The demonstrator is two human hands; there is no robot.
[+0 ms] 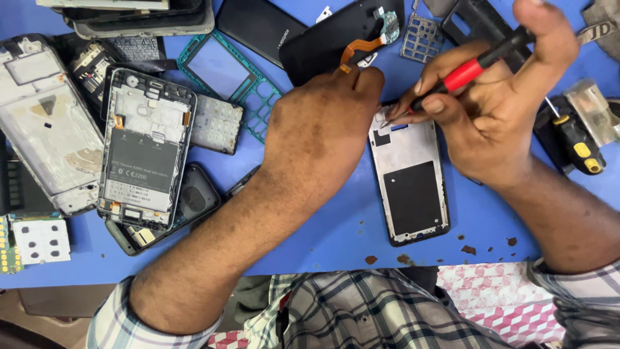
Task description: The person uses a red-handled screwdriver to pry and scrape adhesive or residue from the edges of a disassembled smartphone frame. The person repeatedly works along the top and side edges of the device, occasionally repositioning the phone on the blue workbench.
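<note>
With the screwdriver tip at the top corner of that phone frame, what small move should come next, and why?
Probably seat the tip squarely and turn, without lifting away. The right hand grips the red and black screwdriver with its tip at the upper left corner of the open phone frame, and the left hand presses on that same top edge, steadying it on the blue table. Whether a screw sits there is too small to tell.

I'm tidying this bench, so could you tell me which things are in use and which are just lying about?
In use: phone frame, left hand, red-handled screwdriver, right hand.
Lying about: opened phone, teal bezel, yellow-black screwdriver, keypad board.
</note>
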